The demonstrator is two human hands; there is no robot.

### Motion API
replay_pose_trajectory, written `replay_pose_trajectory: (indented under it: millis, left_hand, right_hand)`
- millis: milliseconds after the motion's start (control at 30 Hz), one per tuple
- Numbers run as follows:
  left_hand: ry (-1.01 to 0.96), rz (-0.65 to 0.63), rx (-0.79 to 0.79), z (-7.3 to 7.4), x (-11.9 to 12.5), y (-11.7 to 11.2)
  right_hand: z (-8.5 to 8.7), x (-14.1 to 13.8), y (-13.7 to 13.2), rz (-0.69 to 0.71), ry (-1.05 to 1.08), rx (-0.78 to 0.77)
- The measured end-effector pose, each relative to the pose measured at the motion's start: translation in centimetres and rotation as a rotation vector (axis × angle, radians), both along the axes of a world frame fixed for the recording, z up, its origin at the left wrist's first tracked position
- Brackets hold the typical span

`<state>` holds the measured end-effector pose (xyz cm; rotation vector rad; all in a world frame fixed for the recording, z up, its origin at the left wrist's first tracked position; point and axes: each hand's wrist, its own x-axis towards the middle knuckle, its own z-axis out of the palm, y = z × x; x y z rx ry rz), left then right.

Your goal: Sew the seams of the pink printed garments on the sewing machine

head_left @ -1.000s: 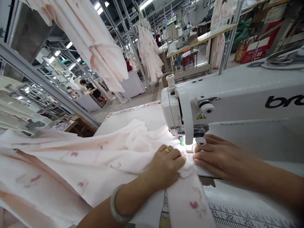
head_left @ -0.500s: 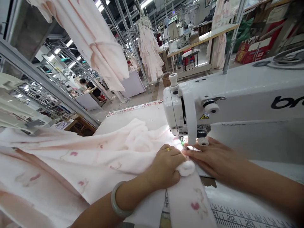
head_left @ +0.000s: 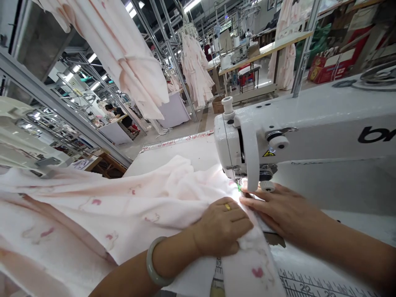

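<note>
A pale pink fleece fabric (head_left: 173, 187) with small heart prints lies in folds under the needle area of a white sewing machine (head_left: 315, 128). My left hand (head_left: 227, 229), with a ring and a bangle, is closed on the fabric just in front of the presser foot; its fingertips are hidden. To the right, my right hand (head_left: 278, 206) reaches under the machine head with fingers stretched out, fingertips at the fabric's edge beside the needle. A small green piece (head_left: 239, 187) shows at the lit needle. One strip of fabric hangs down toward me past my left hand.
A printed measuring scale (head_left: 309, 284) runs along the table's front edge. Pink fabric pieces (head_left: 133, 62) hang overhead at the left, with more hanging behind. A metal pole (head_left: 305, 62) rises behind the machine. Farther back, a person (head_left: 119, 113) sits at another table.
My left hand has shifted slightly toward me and to the right, and the fabric bulge beside its fingers is now mostly covered. My right hand stays nearly in place by the needle.
</note>
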<state>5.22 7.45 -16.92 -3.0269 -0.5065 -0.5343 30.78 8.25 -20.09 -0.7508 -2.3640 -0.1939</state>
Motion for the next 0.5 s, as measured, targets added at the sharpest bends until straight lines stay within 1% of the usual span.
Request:
replay_pose_trajectory:
  millis: [33, 100, 200, 300, 367, 433, 500]
  left_hand:
    - [0.006, -0.009, -0.011, 0.0, 0.0, -0.2]
    - [-0.034, 0.015, -0.031, 0.0, 0.0, -0.4]
    - [-0.189, 0.08, -0.096, -0.1, -0.1, -0.5]
    - [-0.36, 0.108, -0.223, 0.1, -0.1, -0.4]
    - [-0.474, 0.178, -0.348, 0.4, -0.1, -0.4]
    - [-0.589, 0.284, -0.48, 0.9, 0.0, -0.4]
    - [-0.674, 0.377, -0.574, 1.3, 0.0, -0.4]
  right_hand:
    - [0.2, 0.0, 0.0, 0.006, -0.001, -0.022]
    - [0.6, -0.1, 0.0, 0.018, -0.002, -0.064]
    - [1.3, 0.0, 0.2, 0.038, -0.007, -0.1]
    - [2.1, 0.5, 0.3, 0.083, 0.002, -0.118]
    - [2.7, 0.9, 0.3, 0.134, 0.018, -0.143]
    - [3.4, 1.3, 0.1, 0.195, 0.023, -0.168]
    - [4.1, 1.5, -0.1, 0.256, 0.016, -0.177]
